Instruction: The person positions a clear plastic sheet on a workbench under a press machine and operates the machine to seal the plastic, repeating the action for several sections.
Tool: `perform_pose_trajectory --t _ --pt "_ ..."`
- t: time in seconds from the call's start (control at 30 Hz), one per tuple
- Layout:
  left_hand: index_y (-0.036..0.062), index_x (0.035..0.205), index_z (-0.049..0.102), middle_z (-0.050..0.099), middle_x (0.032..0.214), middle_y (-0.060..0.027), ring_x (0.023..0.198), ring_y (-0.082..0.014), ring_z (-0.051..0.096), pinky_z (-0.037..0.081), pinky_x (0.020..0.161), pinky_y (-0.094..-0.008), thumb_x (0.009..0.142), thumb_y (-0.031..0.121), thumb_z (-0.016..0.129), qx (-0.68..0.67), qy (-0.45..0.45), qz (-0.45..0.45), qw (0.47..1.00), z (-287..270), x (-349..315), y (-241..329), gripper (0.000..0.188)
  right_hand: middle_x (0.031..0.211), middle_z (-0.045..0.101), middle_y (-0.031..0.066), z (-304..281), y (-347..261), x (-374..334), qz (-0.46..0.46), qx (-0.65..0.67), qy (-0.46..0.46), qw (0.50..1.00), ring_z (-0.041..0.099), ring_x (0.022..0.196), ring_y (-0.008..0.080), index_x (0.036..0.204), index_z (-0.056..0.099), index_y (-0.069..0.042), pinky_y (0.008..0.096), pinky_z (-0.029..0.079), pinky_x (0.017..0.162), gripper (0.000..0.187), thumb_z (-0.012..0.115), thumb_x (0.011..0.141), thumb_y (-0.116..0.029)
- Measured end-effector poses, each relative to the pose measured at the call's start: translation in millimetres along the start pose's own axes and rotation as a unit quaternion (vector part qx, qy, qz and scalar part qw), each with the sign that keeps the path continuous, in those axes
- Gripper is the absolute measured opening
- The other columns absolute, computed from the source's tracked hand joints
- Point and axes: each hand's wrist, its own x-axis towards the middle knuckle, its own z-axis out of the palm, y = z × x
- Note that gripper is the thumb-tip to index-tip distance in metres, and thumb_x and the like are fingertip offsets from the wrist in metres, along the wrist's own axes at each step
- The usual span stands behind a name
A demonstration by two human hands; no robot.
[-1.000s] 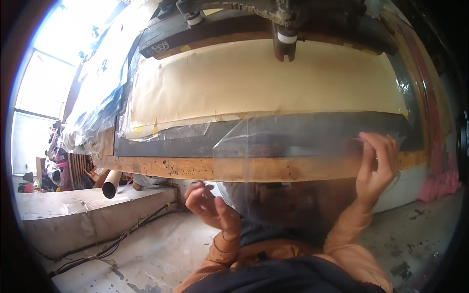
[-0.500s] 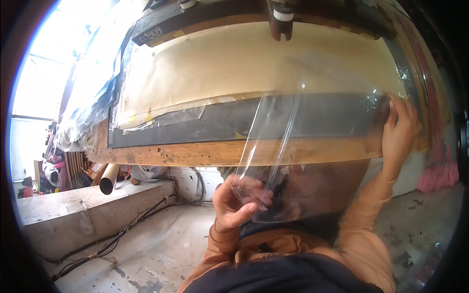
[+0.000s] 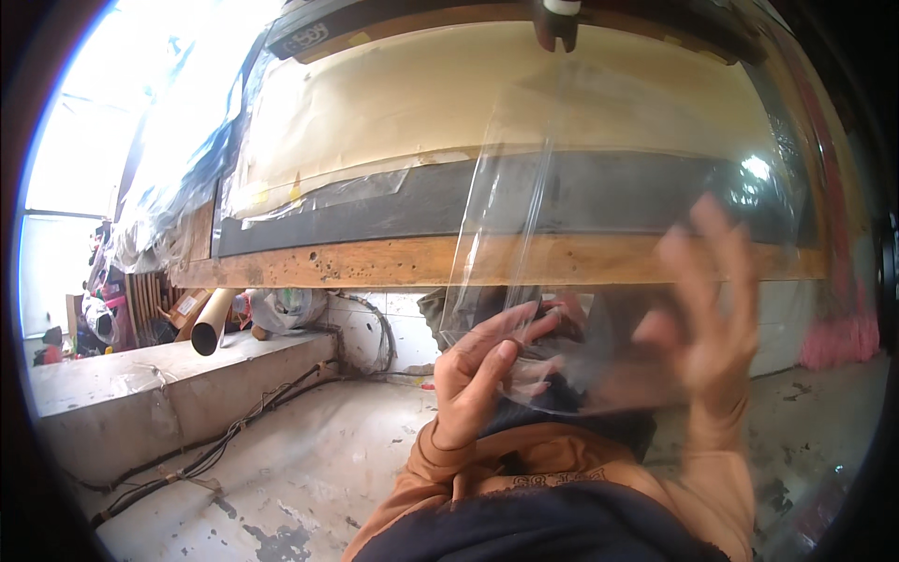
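The left hand [image 3: 468, 384] pinches the lower left edge of a clear plastic film [image 3: 534, 225], its fingers partly blurred by the film's glare. The film stands upright in front of the bench's wooden front rail [image 3: 356, 262]; its top fades against the cream sheet [image 3: 403, 103] behind, so that edge is hard to trace. The right hand [image 3: 707, 309] is smeared by motion, fingers spread and loose; whether it touches the film cannot be told. A forked fitting [image 3: 556, 33] is cut off above
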Motion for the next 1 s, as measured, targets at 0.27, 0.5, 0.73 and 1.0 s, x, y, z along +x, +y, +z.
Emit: perform_pose_trajectory --t 0.27,0.5,0.73,1.0 --pt "-0.0044 0.138 0.022 0.039 0.133 -0.0268 0.113 -0.0330 0.052 0.049 0.085 -0.0343 0.090 0.021 0.053 -0.072 0.032 0.104 0.991 15.1 -10.8 0.7 0.062 0.114 0.060 0.0104 -2.6 -17.3 -31.5 -0.056 0.115 -0.066 0.990 0.057 0.108 0.0241 0.111 0.064 -0.016 0.0389 0.045 0.091 0.035 0.064 0.076 -0.024" --pt "0.0022 0.144 -0.001 0.019 0.144 -0.0277 0.130 -0.0399 0.030 0.035 0.100 -0.0447 0.077 0.010 0.054 -0.043 -0.022 0.109 0.993 24.1 -15.7 9.0 0.086 0.110 0.063 0.0087 -6.0 -3.3 -11.7 -0.056 0.202 -0.065 0.976 0.059 0.103 0.0259 0.105 0.066 -0.011 0.0369 0.046 0.080 0.042 0.067 0.069 -0.033" --pt "0.0017 0.144 -0.002 0.019 0.144 -0.0289 0.129 -0.0398 0.032 0.036 0.099 -0.0430 0.081 0.002 0.046 -0.014 -0.017 0.125 0.992 25.4 -12.5 3.7 0.079 0.110 0.063 0.0052 -1.5 6.3 -15.0 -0.029 0.248 -0.074 0.966 0.059 0.103 0.0238 0.101 0.067 -0.010 0.0309 0.043 0.077 0.045 0.065 0.068 -0.041" --pt "0.0021 0.143 -0.005 0.018 0.144 -0.0296 0.130 -0.0409 0.030 0.036 0.099 -0.0422 0.082 -0.005 0.043 0.008 -0.032 0.158 0.987 21.2 -9.7 -5.4 0.078 0.105 0.065 0.0063 8.2 14.8 -16.9 -0.038 0.264 -0.057 0.962 0.060 0.100 0.0242 0.097 0.067 -0.008 0.0313 0.043 0.078 0.043 0.064 0.071 -0.043"
